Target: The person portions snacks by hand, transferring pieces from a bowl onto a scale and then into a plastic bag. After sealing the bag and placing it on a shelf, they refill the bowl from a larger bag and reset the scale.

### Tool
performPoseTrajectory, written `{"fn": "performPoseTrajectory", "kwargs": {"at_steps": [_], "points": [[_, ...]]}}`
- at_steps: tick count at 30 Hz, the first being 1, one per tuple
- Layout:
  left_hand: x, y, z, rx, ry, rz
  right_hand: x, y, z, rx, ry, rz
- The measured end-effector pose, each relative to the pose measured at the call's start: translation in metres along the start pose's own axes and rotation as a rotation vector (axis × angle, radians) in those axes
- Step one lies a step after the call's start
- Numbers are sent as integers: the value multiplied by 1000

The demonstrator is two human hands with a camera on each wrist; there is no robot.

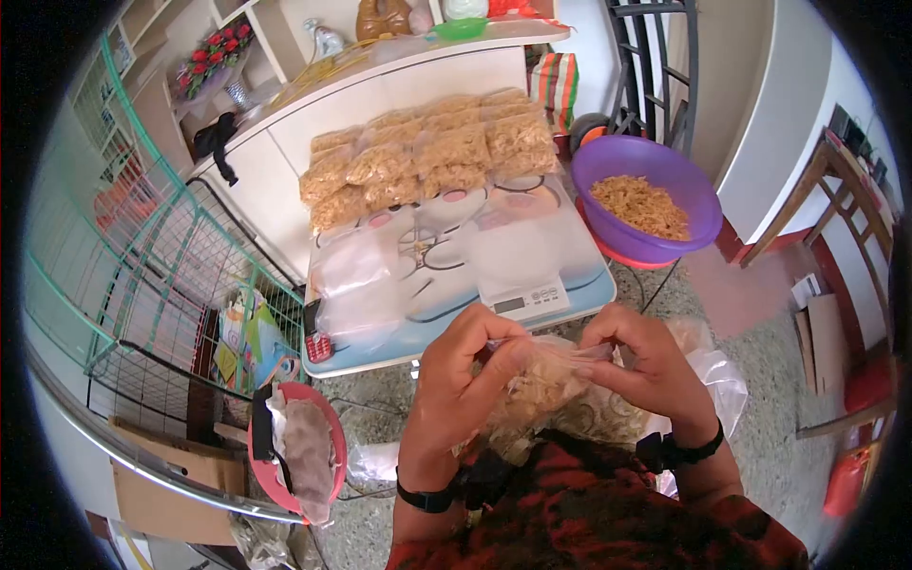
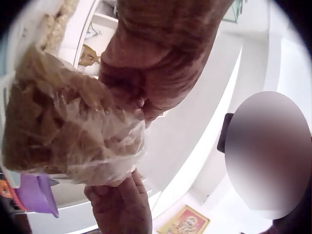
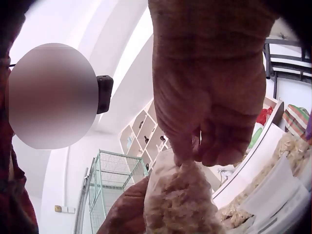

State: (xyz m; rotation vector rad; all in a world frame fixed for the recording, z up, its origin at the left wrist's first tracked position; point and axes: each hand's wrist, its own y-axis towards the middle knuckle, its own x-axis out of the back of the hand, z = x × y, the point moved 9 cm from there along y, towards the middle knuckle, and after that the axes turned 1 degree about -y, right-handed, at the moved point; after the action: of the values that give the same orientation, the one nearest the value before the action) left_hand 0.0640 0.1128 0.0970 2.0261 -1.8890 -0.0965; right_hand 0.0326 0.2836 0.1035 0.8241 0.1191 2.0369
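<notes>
A clear plastic bag [image 1: 543,385] of tan, flaky dried pieces hangs between both hands in front of the torso. My left hand [image 1: 467,380] pinches one side of its gathered top between thumb and fingers. On the other side my right hand [image 1: 655,366] grips the bag's top edge the same way. The bag [image 2: 73,131] looks full and bulging in the left wrist view, its plastic wrinkled toward the fingers. From the right wrist, the filled bag [image 3: 178,202] hangs just under the curled fingers.
A white digital scale [image 1: 527,294] and a stack of flat clear bags [image 1: 356,275] lie on the low table [image 1: 427,309]. Filled bags [image 1: 451,147] are piled along its back. At right stands a purple basin [image 1: 698,204] of tan pieces; a pink basin [image 1: 261,465] sits lower left.
</notes>
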Motion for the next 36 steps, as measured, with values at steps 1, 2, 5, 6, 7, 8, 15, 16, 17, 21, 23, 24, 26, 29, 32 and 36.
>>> {"fn": "performPoseTrajectory", "kwargs": {"at_steps": [1,2,5,6,7,8,15,16,17,21,23,24,26,29,32,36], "points": [[0,0,1,6,-4,0,-1,0,-2,-15,-11,20],[1,0,2,11,6,7,-2,1,-3,-30,-20,42],[2,0,2,25,29,14,4,3,2,24,-20,-25],[0,1,2,30,28,14,6,3,3,37,-4,-47],[-2,2,2,35,27,13,8,4,5,51,12,-68],[-5,2,-2,24,39,17,10,4,6,64,28,-89],[-9,6,-18,-92,224,69,8,6,3,64,5,-76],[-9,7,-17,-92,222,66,7,6,1,59,6,-64],[-7,8,-19,-107,206,33,7,6,0,53,7,-52],[-3,10,-23,-138,162,-57,10,8,11,105,-8,-40],[-3,11,-25,-152,183,-57,10,9,15,110,-30,-39],[-5,12,-26,-163,207,-42,10,10,13,90,-32,-28],[-7,13,-27,-173,229,-24,9,9,10,45,-31,-4],[-10,14,-27,-182,223,-14,13,9,12,104,-91,-57],[-12,15,-28,-195,212,14,18,10,18,162,-96,-105],[-21,15,-26,-127,210,88,21,10,26,206,-130,-136]]}}
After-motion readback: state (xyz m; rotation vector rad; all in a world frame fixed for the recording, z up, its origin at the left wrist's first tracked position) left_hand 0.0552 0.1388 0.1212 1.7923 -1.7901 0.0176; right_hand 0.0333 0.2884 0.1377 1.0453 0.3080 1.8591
